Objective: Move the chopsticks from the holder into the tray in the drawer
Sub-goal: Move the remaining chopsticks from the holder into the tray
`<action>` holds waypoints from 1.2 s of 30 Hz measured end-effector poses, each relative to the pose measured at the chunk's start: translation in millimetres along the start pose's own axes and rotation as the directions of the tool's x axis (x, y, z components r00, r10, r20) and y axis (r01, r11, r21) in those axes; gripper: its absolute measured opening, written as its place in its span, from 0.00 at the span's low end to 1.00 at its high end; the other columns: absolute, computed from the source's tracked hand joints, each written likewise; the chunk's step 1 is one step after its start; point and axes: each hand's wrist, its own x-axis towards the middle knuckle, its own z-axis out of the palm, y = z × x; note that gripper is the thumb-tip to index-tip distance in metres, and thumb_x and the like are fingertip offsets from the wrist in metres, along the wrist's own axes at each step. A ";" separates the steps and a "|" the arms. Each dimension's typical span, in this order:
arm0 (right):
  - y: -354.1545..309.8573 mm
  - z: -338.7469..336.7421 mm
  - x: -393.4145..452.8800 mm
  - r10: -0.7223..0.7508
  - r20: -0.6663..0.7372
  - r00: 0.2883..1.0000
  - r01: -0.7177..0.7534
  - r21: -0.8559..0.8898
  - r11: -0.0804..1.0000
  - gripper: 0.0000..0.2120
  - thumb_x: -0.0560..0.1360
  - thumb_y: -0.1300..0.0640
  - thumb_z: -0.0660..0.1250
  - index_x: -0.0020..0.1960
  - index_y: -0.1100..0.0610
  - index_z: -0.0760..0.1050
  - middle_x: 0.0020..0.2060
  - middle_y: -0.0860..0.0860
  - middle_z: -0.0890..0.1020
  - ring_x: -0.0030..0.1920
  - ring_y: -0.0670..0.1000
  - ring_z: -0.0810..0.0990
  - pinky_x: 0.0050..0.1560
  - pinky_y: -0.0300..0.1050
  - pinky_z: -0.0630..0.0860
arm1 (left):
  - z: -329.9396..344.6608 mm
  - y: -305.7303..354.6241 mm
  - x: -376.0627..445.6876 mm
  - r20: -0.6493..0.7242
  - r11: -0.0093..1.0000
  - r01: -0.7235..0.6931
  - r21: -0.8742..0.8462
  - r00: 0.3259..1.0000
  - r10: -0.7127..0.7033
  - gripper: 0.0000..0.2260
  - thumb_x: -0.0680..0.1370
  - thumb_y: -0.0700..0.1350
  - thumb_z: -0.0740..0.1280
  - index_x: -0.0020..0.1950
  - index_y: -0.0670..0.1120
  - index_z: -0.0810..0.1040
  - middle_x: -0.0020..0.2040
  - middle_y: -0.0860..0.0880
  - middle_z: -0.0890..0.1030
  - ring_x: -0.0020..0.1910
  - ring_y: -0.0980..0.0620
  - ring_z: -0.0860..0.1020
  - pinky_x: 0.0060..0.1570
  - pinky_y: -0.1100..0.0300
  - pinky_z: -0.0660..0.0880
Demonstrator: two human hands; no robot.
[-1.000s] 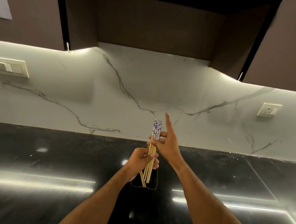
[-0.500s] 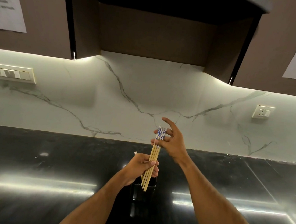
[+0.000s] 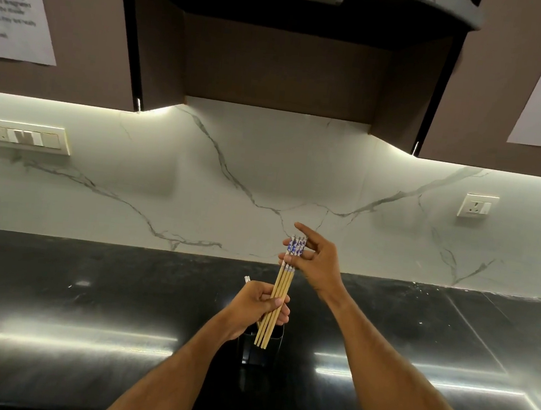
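The black countertop [image 3: 85, 302] ran wall to wall under one marble backsplash [image 3: 265, 177], two brown cabinets [image 3: 87, 28] each carrying one printed sheet [image 3: 13, 4]. Two wall plates showed: a switch panel [image 3: 26, 136] left, a socket [image 3: 477, 206] right. One black holder [image 3: 261, 347] stood on the counter, dead centre. Above it, a bundle of chopsticks [image 3: 282, 289], four by my count, lifted clear of the rim. The left hand [image 3: 256, 307] was curled round their lower shafts; the right hand [image 3: 316, 263] pinched the blue-patterned tops, forefinger sticking out. One white-tipped stick [image 3: 247, 279] poked up behind the left hand.
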 end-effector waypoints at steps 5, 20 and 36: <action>1.5 -1.7 -5.1 0.001 0.008 1.000 -0.001 -0.015 1.000 0.26 0.71 0.70 0.76 0.67 0.60 0.76 0.51 0.57 0.86 0.48 0.56 0.88 0.54 0.58 0.84 | 3.6 -1.0 -3.0 -0.002 1.000 0.019 0.019 1.000 -0.019 0.09 0.83 0.37 0.63 0.59 0.38 0.81 0.48 0.40 0.87 0.50 0.43 0.86 0.54 0.51 0.83; 10.6 -8.1 -13.8 0.091 -0.105 0.990 -0.081 0.098 0.992 0.35 0.70 0.71 0.77 0.73 0.56 0.70 0.49 0.56 0.87 0.47 0.53 0.88 0.49 0.48 0.85 | 16.4 -2.1 -2.6 -0.092 0.995 0.048 0.090 0.995 -0.040 0.08 0.83 0.37 0.65 0.58 0.40 0.82 0.46 0.43 0.87 0.48 0.46 0.87 0.54 0.49 0.83; 0.6 6.3 -57.8 0.143 -0.182 0.973 -0.113 0.165 0.980 0.28 0.71 0.71 0.75 0.68 0.58 0.74 0.47 0.55 0.87 0.47 0.55 0.88 0.49 0.46 0.85 | 16.3 4.2 -38.7 -0.165 0.966 0.104 0.235 0.984 -0.065 0.06 0.81 0.38 0.68 0.55 0.39 0.83 0.44 0.43 0.87 0.43 0.49 0.87 0.50 0.50 0.85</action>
